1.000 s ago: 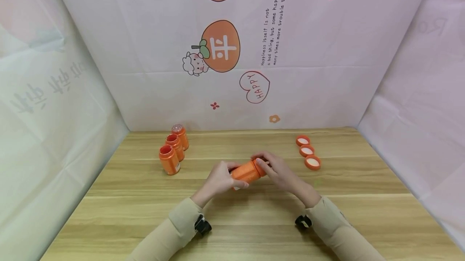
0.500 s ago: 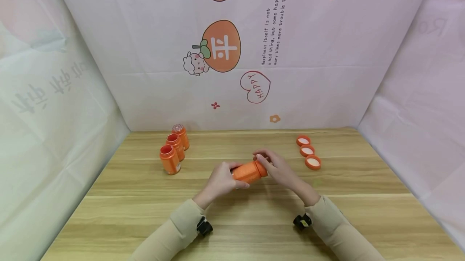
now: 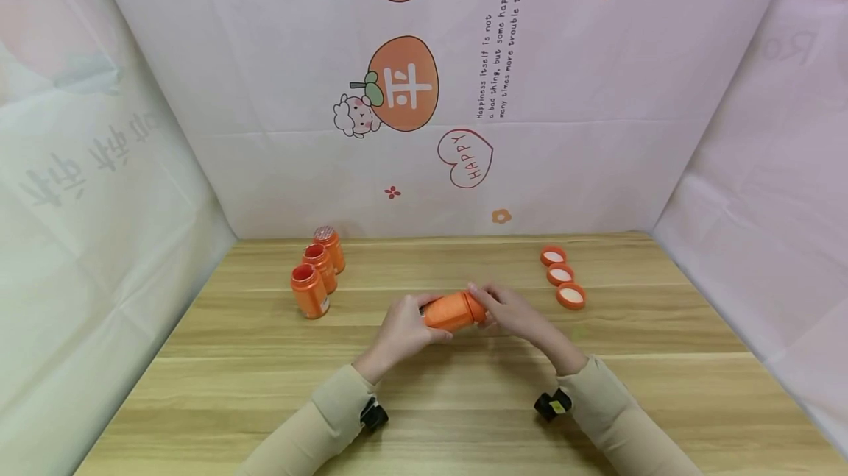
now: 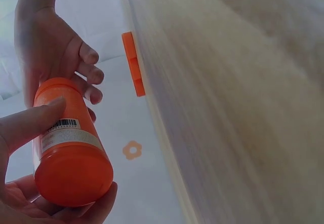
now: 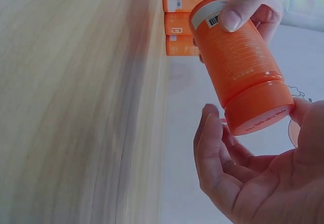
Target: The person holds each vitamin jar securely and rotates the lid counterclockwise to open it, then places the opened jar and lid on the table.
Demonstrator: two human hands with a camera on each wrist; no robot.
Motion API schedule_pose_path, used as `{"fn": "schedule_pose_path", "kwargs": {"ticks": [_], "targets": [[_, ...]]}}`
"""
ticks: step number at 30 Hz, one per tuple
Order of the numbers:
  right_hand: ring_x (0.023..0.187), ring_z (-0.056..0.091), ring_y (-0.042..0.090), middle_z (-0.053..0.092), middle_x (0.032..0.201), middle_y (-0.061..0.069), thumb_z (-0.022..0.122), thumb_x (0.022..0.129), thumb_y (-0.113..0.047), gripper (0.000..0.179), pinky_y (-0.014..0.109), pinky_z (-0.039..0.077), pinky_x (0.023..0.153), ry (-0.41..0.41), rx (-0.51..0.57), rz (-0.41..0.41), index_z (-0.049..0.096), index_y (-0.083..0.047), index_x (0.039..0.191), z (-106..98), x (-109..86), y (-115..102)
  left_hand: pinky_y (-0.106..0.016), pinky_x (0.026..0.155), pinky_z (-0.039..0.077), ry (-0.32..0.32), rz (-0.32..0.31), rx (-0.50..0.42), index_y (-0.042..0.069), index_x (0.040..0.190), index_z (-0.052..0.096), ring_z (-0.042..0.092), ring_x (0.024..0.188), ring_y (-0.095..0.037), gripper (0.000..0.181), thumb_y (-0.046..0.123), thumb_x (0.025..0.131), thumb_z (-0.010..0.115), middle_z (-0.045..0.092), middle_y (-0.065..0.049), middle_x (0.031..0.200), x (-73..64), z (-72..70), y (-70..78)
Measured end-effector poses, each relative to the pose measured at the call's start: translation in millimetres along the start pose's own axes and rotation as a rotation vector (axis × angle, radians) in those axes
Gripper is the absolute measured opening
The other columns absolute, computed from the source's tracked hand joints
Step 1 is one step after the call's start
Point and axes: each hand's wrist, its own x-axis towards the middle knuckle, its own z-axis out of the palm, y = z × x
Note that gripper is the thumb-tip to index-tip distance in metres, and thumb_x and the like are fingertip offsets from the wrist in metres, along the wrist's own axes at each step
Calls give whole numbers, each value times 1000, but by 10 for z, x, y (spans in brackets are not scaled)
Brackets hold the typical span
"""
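Note:
In the head view, my left hand grips an orange jar round its body and holds it tilted above the table. The left wrist view shows the thumb lying by the barcode on the jar. An orange screw lid sits on the jar's other end, facing my right hand. One digit of that hand touches the lid's edge, while its other fingers are loosely bent beside the lid with a gap. Whether the lid is fully tight cannot be told.
Three orange jars without lids stand in a slanting row at the table's back left. Three orange lids lie with white insides up at the back right. White printed cloth closes off the back and sides of the wooden table.
My right hand's fingers have shifted round the lid, and its fingers now show lower beside the lid's near side. The left hand keeps the jar in nearly the same place.

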Motion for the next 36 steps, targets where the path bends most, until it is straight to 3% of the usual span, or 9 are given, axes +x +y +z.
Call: {"fn": "schedule_pose_path", "kwargs": {"ticks": [5, 12, 20, 26, 31, 36], "targets": [[87, 66, 33, 64, 95, 12, 43, 94, -56, 59, 46, 54, 77, -36, 37, 17, 55, -2, 115, -25, -35, -20, -32, 74, 48, 6, -6, 5, 11, 116, 67, 59, 85, -14, 58, 19, 62, 86, 69, -2, 104, -1, 3, -15], [94, 64, 32, 62, 104, 12, 49, 93, -52, 57, 47, 54, 80, -74, 75, -16, 52, -4, 125, -62, -47, -11, -33, 75, 48, 7, 5, -6, 11, 118, 66, 59, 87, -15, 60, 18, 62, 86, 69, -3, 106, 2, 7, -50], [104, 60, 26, 53, 127, 20, 53, 95, -42, 57, 50, 51, 84, -158, 68, -109, 44, -7, 138, -127, -70, 18, -35, 78, 48, 5, -2, -14, 11, 118, 66, 60, 90, -16, 59, 16, 63, 86, 69, -3, 108, -7, -1, -58], [107, 60, 29, 49, 133, 22, 57, 94, -35, 54, 51, 50, 87, -210, 80, -174, 43, -11, 140, -194, -79, 14, -34, 78, 48, 1, 2, -6, 12, 118, 66, 60, 90, -15, 59, 16, 63, 86, 69, -2, 108, -7, 2, -68], [114, 56, 31, 51, 133, 17, 62, 92, -29, 52, 47, 50, 90, -228, 58, -236, 45, -12, 138, -225, -75, 20, -34, 78, 48, 8, 21, -10, 11, 116, 67, 60, 89, -15, 58, 15, 62, 87, 69, -2, 107, -10, 6, -73], [121, 52, 33, 52, 135, 9, 68, 87, -25, 52, 45, 47, 94, -192, -4, -309, 48, -15, 134, -247, -82, 27, -35, 77, 49, 5, 33, -18, 11, 115, 67, 61, 90, -15, 58, 15, 61, 88, 69, -3, 107, -9, 8, -77]]}}
